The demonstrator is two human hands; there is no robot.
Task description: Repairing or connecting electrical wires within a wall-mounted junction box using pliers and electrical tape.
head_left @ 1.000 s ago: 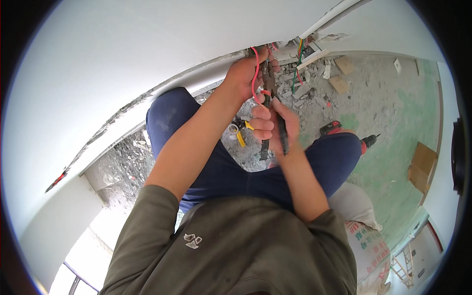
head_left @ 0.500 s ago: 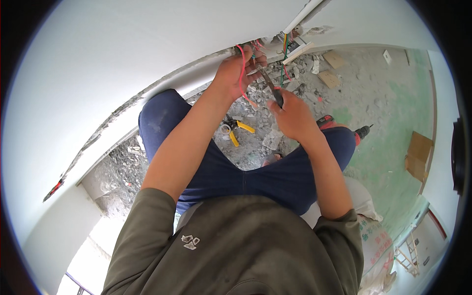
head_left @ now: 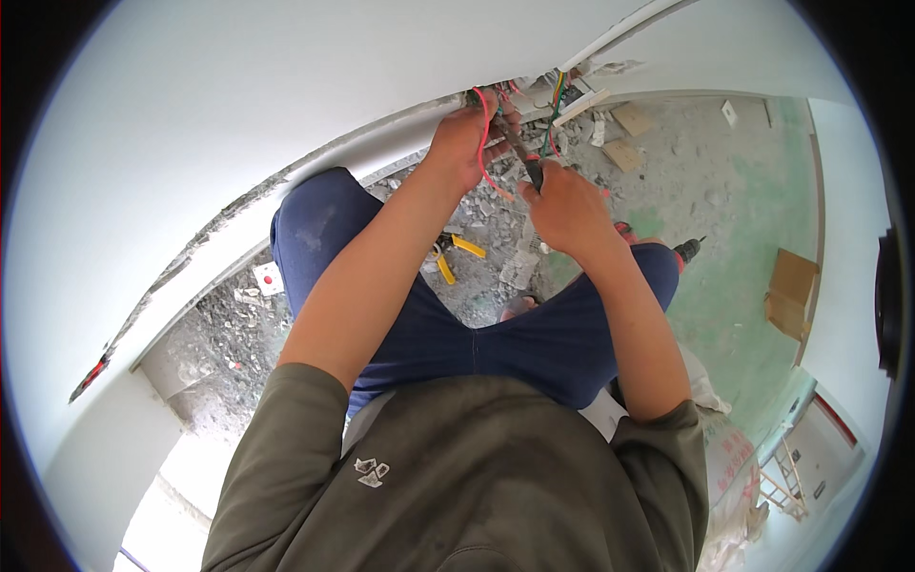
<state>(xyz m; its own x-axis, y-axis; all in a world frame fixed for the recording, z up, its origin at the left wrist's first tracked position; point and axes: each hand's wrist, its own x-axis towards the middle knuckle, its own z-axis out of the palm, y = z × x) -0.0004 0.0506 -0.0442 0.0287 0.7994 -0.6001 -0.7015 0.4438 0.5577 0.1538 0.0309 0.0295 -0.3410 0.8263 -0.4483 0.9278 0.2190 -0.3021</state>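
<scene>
Head view: my right hand (head_left: 569, 208) has turned knuckles-up since a second ago — handles splayed then, now covered by my grip on the dark pliers (head_left: 519, 151). Their tip sits at my left hand (head_left: 459, 143), near the wall (head_left: 286, 76); seems a firmer working hold. Left fingers half-curled — pinching or not, cannot tell. Red wire (head_left: 487, 175) hangs alongside.

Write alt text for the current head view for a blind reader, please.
A person's bare right hand holds a dark-handled metal tool toward their bare left hand, where a red wire hangs beside a white wall. Yellow-handled pliers lie on grey rubble.
</scene>
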